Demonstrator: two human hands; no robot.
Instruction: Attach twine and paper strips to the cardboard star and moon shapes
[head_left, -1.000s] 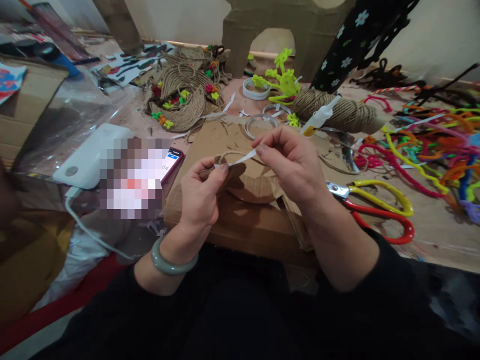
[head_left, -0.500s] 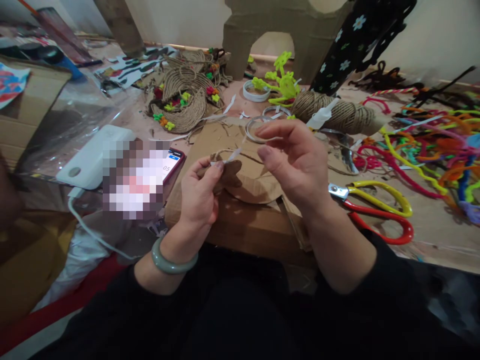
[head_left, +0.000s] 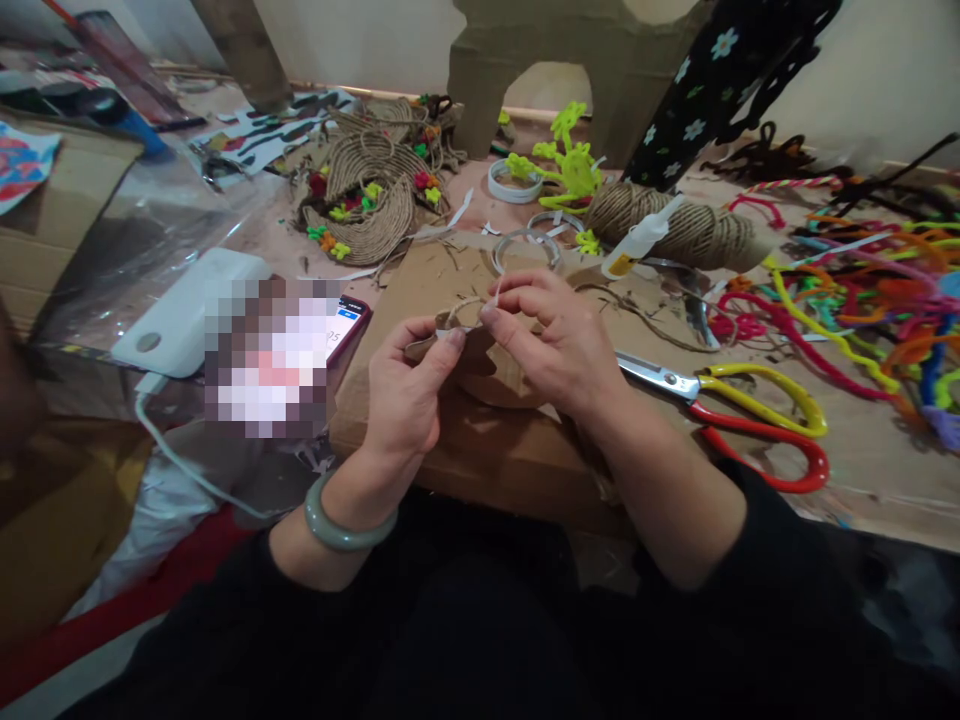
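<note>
"Hands at work over a cardboard box (head_left: 502, 455) on a cluttered tabletop (head_left: 892, 465). What does each one hold?"

"The left hand (head_left: 405, 400), thumb over fingers, grips a small brown piece (head_left: 478, 352), held above the box. The right hand (head_left: 559, 345) pinches a thin white strip (head_left: 498, 290) at the piece's upper edge, fingertips close to the left thumb."

"And on the wearer's wrist?"

"A pale green bangle (head_left: 349, 520), on the left. Both sleeves are black."

"What lies at right?"

"Scissors (head_left: 671, 382) with one yellow handle and one red, their blades partly hidden by the right hand. Farther out, a tangle of bright pipe cleaners (head_left: 862, 310) spreads over the tabletop."

"Beyond the box?"

"A glue bottle (head_left: 639, 243), tilted in front of a roll of twine (head_left: 701, 228). Just left of that roll stand yellow-green flowers (head_left: 576, 170), near a white ring (head_left: 514, 183). Coiled twine work (head_left: 367, 205), dotted with small colored blooms, sits farther left."

"Nearer, on the left side?"

"A phone (head_left: 351, 325), largely pixelated, beside a white power bank (head_left: 172, 320) with a cable (head_left: 176, 463) trailing from its near end."
</note>
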